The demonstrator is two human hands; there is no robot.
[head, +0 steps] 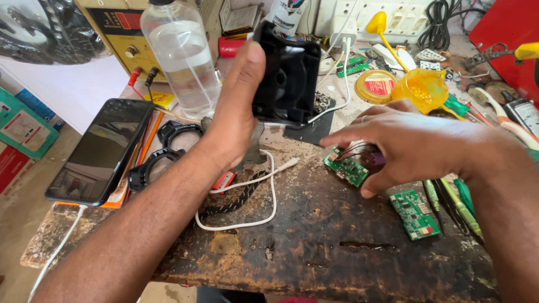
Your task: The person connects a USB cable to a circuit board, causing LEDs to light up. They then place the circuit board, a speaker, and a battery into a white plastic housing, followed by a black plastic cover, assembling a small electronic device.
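My left hand [238, 112] is raised above the worn wooden workbench [314, 235] and grips a black plastic housing [289, 76], its hollow side turned toward me. My right hand [410, 143] reaches in from the right, fingers spread low over a small green circuit board [346, 166] with red and black wires and a purple part under the fingertips. Whether the fingers grip the board or only touch it is unclear. A second green circuit board [414, 213] lies to the right, near my forearm.
A smartphone [104, 148] lies at the bench's left edge, with black ring-shaped parts [163, 151] beside it. A white cable [252, 199] loops at the middle. A clear bottle [182, 56], yellow funnel [421, 87], round tin [376, 85] and green-handled tools [457, 205] crowd the back and right.
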